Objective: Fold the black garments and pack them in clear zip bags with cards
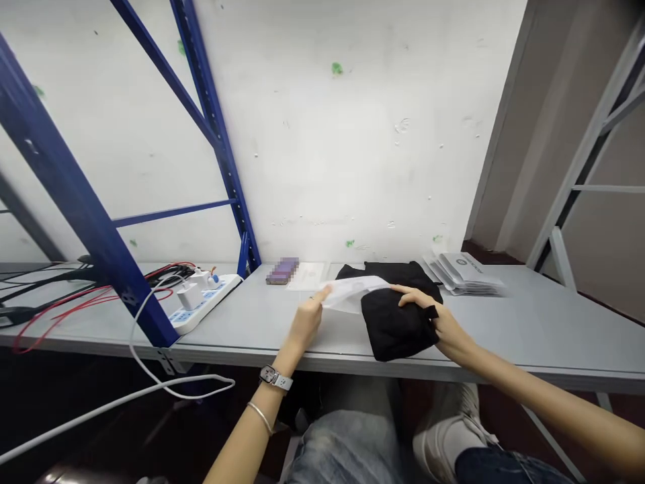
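My left hand (306, 319) pinches the left end of a translucent white plastic bag (355, 289), held just above the table's front part. My right hand (428, 310) grips a folded black cloth item (390, 326), which hangs over the table's front edge. Its index finger reaches to the bag's right end, where bag and cloth meet. Whether any of the cloth is inside the bag I cannot tell. More black cloth (398, 271) lies on the table right behind, partly covered by the bag and my right hand.
A stack of printed white bags (466, 272) lies right of the cloth. At the back left are a phone (283, 270) and a white sheet (307, 275). A power strip (209, 302), cables and a blue rack post (95, 202) stand left. A white cable (146, 386) hangs in front.
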Demonstrator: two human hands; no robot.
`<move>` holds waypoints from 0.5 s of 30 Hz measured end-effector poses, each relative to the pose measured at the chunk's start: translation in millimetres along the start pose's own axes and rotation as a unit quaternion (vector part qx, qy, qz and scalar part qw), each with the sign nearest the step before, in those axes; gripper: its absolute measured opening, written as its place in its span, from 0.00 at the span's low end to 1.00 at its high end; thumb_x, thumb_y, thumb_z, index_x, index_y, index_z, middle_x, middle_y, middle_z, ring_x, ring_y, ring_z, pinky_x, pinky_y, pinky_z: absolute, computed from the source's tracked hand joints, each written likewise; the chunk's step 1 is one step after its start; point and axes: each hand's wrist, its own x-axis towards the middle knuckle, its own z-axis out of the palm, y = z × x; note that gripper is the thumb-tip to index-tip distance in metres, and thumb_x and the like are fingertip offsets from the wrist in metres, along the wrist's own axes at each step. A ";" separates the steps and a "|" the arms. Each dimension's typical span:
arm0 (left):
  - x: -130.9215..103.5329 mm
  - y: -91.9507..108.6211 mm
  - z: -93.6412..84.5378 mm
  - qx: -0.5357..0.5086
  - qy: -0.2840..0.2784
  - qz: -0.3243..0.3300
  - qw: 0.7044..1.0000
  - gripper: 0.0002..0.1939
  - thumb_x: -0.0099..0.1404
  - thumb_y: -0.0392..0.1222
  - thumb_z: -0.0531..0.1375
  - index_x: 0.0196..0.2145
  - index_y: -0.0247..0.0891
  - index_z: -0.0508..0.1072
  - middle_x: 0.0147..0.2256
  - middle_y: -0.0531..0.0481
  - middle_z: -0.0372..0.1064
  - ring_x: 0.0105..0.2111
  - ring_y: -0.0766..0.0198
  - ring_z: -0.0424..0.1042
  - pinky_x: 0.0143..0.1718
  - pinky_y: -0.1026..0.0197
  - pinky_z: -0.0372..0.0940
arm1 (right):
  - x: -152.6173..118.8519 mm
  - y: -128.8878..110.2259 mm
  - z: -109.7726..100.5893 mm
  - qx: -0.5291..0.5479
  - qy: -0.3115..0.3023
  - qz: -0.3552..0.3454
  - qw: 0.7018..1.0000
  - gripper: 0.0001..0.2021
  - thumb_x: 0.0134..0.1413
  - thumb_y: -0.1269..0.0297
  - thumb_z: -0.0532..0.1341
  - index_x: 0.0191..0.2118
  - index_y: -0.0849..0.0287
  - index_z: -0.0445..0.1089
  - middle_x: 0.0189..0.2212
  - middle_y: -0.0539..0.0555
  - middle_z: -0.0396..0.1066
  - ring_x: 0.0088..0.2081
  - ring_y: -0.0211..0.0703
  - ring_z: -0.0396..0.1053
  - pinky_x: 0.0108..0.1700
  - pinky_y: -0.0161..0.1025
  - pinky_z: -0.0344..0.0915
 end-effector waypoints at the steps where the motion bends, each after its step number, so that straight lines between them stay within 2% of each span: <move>1: 1.8 -5.8 -5.5 0.006 0.020 -0.016 1.000 0.28 0.64 0.26 0.45 0.58 0.40 0.65 0.56 0.48 0.68 0.54 0.59 0.69 0.57 0.52 0.65 | 2.5 -4.0 -1.4 0.022 -0.002 0.010 1.000 0.11 0.54 0.70 0.50 0.40 0.52 0.66 0.58 0.56 0.64 0.57 0.53 0.62 0.56 0.52 0.60; 3: 7.6 -19.2 -16.2 0.030 0.060 -0.056 0.996 0.26 0.65 0.27 0.45 0.58 0.39 0.65 0.56 0.47 0.67 0.55 0.58 0.68 0.58 0.51 0.64 | 9.7 -9.0 -3.5 0.053 0.008 0.019 0.998 0.10 0.55 0.69 0.51 0.40 0.53 0.66 0.58 0.56 0.63 0.56 0.52 0.62 0.56 0.50 0.60; 5: 17.1 -32.8 -24.4 0.082 0.067 -0.099 0.989 0.24 0.67 0.29 0.44 0.58 0.35 0.65 0.57 0.43 0.66 0.55 0.56 0.67 0.57 0.51 0.63 | 17.4 -8.1 -3.7 0.059 0.037 0.024 0.997 0.10 0.54 0.69 0.51 0.39 0.53 0.66 0.57 0.55 0.64 0.56 0.51 0.63 0.56 0.49 0.60; 9: 41.8 -53.0 -29.6 0.223 -0.027 -0.150 0.963 0.20 0.70 0.33 0.43 0.54 0.29 0.67 0.52 0.34 0.69 0.51 0.52 0.71 0.50 0.51 0.66 | 22.7 7.7 0.9 0.007 0.059 0.039 0.997 0.12 0.50 0.71 0.50 0.38 0.54 0.66 0.53 0.55 0.67 0.53 0.50 0.65 0.54 0.48 0.62; 13: 55.1 -61.9 -22.4 0.262 -0.097 -0.166 0.946 0.18 0.70 0.39 0.47 0.38 0.29 0.74 0.35 0.33 0.75 0.37 0.48 0.76 0.38 0.50 0.68 | 15.6 16.5 2.3 -0.064 -0.015 0.016 0.998 0.12 0.54 0.72 0.49 0.38 0.55 0.67 0.50 0.55 0.69 0.51 0.47 0.67 0.50 0.45 0.64; 15: 55.2 -62.9 -15.6 0.273 -0.130 -0.166 0.939 0.18 0.69 0.40 0.49 0.31 0.29 0.75 0.30 0.34 0.73 0.35 0.48 0.75 0.37 0.50 0.67 | 13.2 14.1 -0.6 -0.133 -0.069 -0.007 0.989 0.13 0.57 0.73 0.48 0.38 0.54 0.67 0.49 0.54 0.69 0.49 0.46 0.67 0.50 0.45 0.63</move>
